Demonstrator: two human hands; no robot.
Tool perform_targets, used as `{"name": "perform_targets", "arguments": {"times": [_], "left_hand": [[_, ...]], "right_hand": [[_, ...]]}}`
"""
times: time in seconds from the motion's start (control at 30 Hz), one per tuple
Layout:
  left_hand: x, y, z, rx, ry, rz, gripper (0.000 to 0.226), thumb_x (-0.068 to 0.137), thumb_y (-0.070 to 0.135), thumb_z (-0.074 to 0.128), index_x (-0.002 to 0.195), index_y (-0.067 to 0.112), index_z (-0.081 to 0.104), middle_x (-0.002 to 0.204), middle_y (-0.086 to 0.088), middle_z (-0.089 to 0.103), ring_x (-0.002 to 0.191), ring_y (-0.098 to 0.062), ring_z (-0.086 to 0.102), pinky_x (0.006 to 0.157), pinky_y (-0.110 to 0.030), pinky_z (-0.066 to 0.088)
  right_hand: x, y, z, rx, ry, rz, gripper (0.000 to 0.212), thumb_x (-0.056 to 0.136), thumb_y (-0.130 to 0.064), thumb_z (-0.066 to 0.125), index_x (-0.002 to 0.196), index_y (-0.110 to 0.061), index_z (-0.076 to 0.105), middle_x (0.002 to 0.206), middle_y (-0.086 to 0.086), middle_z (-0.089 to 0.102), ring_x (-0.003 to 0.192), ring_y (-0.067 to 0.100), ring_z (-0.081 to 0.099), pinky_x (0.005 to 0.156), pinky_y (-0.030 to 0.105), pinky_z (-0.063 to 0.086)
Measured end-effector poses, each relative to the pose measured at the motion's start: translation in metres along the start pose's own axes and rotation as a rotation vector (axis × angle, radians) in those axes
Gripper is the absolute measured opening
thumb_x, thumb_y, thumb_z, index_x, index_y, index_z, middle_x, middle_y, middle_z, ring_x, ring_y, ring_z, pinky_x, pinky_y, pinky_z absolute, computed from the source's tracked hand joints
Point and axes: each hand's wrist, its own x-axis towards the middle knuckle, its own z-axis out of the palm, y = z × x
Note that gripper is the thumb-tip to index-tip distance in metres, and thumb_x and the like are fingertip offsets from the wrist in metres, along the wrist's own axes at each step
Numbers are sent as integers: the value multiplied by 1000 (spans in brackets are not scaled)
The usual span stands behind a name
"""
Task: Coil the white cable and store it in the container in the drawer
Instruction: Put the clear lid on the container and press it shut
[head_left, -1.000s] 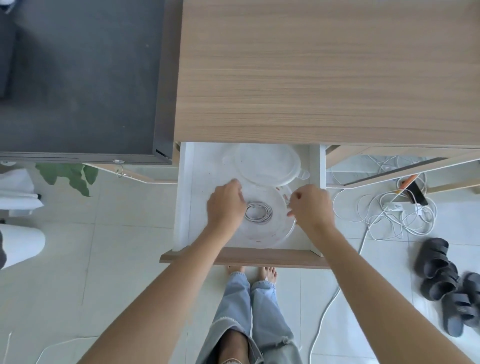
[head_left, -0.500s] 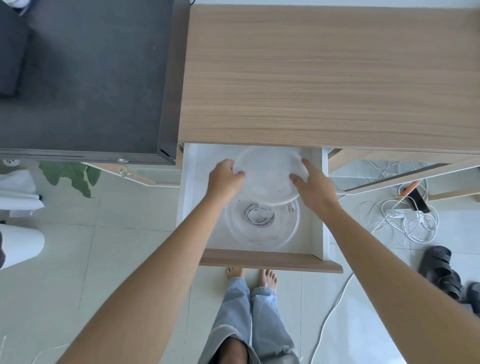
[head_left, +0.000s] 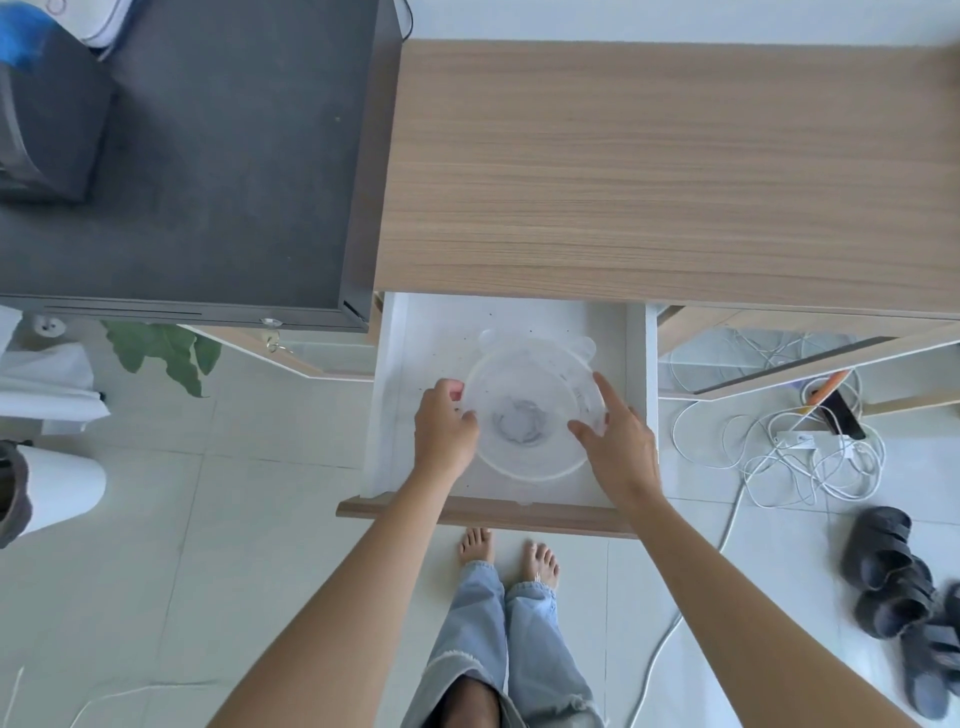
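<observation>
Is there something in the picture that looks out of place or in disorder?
Mostly the floor at the right: a tangle of white cables lies loose around a power strip, beside scattered dark sandals. In the drawer, the lid lies over the container with the coiled cable under it, both hands at its rim; whether it is shut cannot be told.

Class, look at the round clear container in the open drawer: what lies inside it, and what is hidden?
Through the translucent lid, the coiled white cable shows as a blurred ring in the container. Its plugs and ends are hidden. Both hands hold the lid's edges.
</observation>
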Motion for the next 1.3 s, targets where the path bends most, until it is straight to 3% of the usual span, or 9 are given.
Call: {"name": "perform_targets", "arguments": {"times": [0.13,0.4,0.53,0.63,0.83,0.9,0.97,1.17,1.3], "left_hand": [[4,0,-2,-46,16,35,36,94,1,57,129,11,60,128,-8,62,110,-26,63,97,-44,54],[-2,-1,6,147,120,105,42,102,4,50,142,11,54,133,-9,62,123,-28,58,99,-41,52],[-5,-3,7,197,121,102,44,102,11,54,146,12,51,137,-8,61,128,-28,55,103,-43,50],[-7,-2,8,247,74,138,46,102,16,56,147,11,49,140,-8,60,130,-29,54,104,-45,48],[-3,-4,2,76,60,91,36,101,8,53,136,11,60,132,-6,68,119,-26,64,99,-40,53],[-3,-5,-2,57,23,91,37,100,12,55,137,13,60,135,-5,67,122,-24,63,102,-39,51],[-3,-5,-4,33,-1,98,38,100,16,56,137,13,60,135,-4,67,122,-24,63,103,-42,50],[-1,-9,-5,50,56,98,33,98,17,61,131,13,62,129,-4,70,111,-24,68,97,-41,53],[2,-13,-8,47,35,77,33,100,12,57,133,11,60,130,-7,68,115,-24,66,98,-35,52]], "right_hand": [[3,-3,5,46,15,19,71,93,-27,69,154,-38,33,113,6,45,96,25,55,82,28,39],[-1,-7,12,-173,60,0,72,95,-36,64,156,-37,26,115,7,56,81,21,49,66,32,42],[-2,-3,17,-25,52,-5,73,94,-24,67,156,-34,29,108,9,59,93,27,57,75,34,44],[-1,5,15,94,66,22,72,93,-20,69,155,-33,33,117,12,64,109,31,59,89,36,45],[-2,12,13,161,72,40,71,91,-28,70,153,-37,36,123,8,70,111,27,62,80,25,40],[-4,9,14,132,64,43,72,91,-32,69,153,-39,34,98,9,73,89,25,64,65,25,43],[-5,7,15,82,48,40,73,91,-36,68,154,-39,31,74,8,62,70,23,57,59,29,46],[-5,4,14,-6,29,6,74,94,-37,65,156,-40,25,106,12,72,86,29,65,70,41,56],[-9,-2,14,-152,27,-54,73,95,-41,63,156,-39,24,147,-4,55,109,30,66,75,36,54]]}}
